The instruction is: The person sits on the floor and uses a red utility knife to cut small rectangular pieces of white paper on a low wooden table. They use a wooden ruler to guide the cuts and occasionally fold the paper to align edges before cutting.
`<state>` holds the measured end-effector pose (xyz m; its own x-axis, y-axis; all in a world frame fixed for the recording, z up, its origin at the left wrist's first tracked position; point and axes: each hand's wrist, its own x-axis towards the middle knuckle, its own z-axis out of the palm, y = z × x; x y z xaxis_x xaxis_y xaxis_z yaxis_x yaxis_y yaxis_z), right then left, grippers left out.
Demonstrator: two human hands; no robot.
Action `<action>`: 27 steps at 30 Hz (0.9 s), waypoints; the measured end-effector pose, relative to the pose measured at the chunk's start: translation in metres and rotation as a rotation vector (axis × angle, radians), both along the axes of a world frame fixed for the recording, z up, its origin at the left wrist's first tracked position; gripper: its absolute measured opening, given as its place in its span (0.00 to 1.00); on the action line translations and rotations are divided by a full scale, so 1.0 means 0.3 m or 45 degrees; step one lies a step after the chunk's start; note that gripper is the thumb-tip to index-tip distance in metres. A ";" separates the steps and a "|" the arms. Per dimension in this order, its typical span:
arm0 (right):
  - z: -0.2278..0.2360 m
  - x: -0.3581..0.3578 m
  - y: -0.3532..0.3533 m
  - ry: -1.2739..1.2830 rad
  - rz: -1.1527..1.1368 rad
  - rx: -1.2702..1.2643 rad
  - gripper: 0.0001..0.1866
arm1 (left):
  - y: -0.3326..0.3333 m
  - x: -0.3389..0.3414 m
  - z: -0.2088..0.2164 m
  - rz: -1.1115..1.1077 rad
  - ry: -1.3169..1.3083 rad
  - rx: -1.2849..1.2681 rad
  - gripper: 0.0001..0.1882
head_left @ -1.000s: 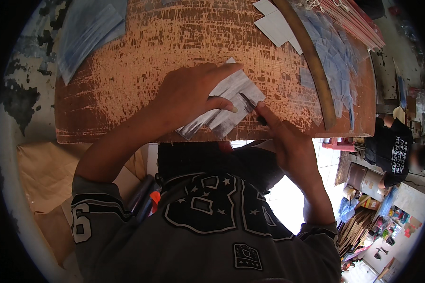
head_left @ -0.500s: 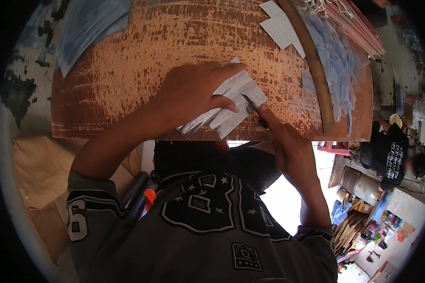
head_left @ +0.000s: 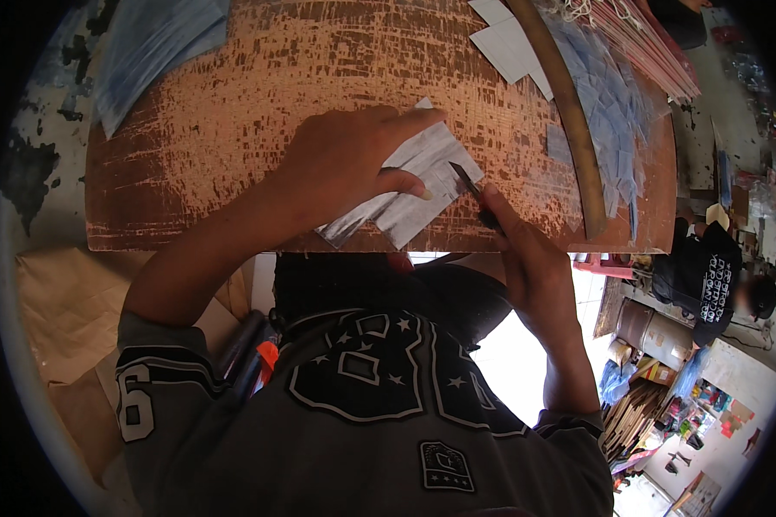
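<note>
Several light grey sheets or strips with dark streaks (head_left: 434, 177) lie slantwise near the front edge of the scratched wooden table (head_left: 259, 86). My left hand (head_left: 341, 155) presses down on them from the left, thumb and forefinger spread across their top; its other fingers are hidden. My right hand (head_left: 530, 250) is closed round a small dark knife (head_left: 466, 177), forefinger stretched along it. The knife's pointed blade reaches over the right edge of the sheets; whether it touches them I cannot tell.
A curved wooden strip (head_left: 569, 112) lies along the table's right side, beside a heap of bluish cut pieces (head_left: 608, 121). White cards (head_left: 509, 47) and pink rods (head_left: 638, 43) lie beyond. Blue-grey sheets (head_left: 159, 52) sit far left. A person (head_left: 703, 276) is at the far right.
My right hand has shifted slightly right with the knife, and more of its blade shows. My left hand stays on the sheets. The whole view has moved a little.
</note>
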<state>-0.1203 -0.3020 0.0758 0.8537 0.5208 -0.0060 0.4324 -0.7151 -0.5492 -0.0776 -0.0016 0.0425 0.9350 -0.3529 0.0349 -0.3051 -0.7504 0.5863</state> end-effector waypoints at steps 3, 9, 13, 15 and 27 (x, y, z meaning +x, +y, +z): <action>-0.010 -0.004 -0.005 -0.042 -0.009 0.021 0.37 | 0.000 -0.001 0.000 -0.003 -0.005 0.002 0.45; 0.002 -0.010 -0.009 0.030 -0.040 0.000 0.34 | 0.003 0.000 -0.007 -0.006 -0.013 0.000 0.45; 0.000 -0.012 -0.005 0.080 0.027 0.054 0.34 | 0.001 0.000 -0.005 -0.013 -0.028 0.007 0.45; -0.005 -0.013 0.009 0.062 0.020 0.014 0.34 | 0.002 -0.001 -0.007 -0.012 -0.042 -0.001 0.45; -0.018 0.001 0.022 -0.054 0.068 -0.045 0.35 | 0.003 -0.004 -0.014 -0.005 -0.077 -0.011 0.45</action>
<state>-0.1201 -0.2955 0.0705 0.8247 0.5655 0.0104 0.4927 -0.7092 -0.5043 -0.0789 -0.0007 0.0383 0.9298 -0.3558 0.0945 -0.3430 -0.7442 0.5731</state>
